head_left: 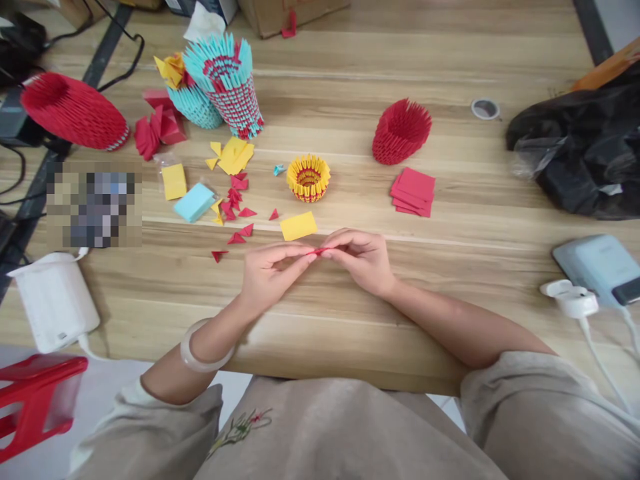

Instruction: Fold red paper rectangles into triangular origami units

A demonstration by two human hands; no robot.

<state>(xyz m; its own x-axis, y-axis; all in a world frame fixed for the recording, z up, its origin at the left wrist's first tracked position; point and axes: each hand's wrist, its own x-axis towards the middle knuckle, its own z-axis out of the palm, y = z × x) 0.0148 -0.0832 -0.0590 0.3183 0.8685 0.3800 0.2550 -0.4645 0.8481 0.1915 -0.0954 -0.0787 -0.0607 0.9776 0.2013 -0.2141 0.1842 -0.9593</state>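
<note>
Between the fingertips of my left hand (273, 270) and my right hand (361, 259) is a small piece of red paper (319, 251). Both hands pinch it, one at each end, and mostly cover it. Just beyond my fingers lies a yellow paper rectangle (299, 226). Folded red paper triangles (234, 200) are scattered to the left of it. A small round basket of yellow and red folded pieces (309, 179) stands further back. To the right lies a stack of red paper sheets (413, 193), with a red folded-paper cup (401, 131) behind it.
At the back left stand a blue and red paper vase (227, 87) and a red paper vase (75, 111). Yellow sheets (237, 156) and blue sheets (195, 203) lie nearer. White power banks with cables (57, 303) (603, 267) flank the table. A black plastic bag (580, 153) sits at right.
</note>
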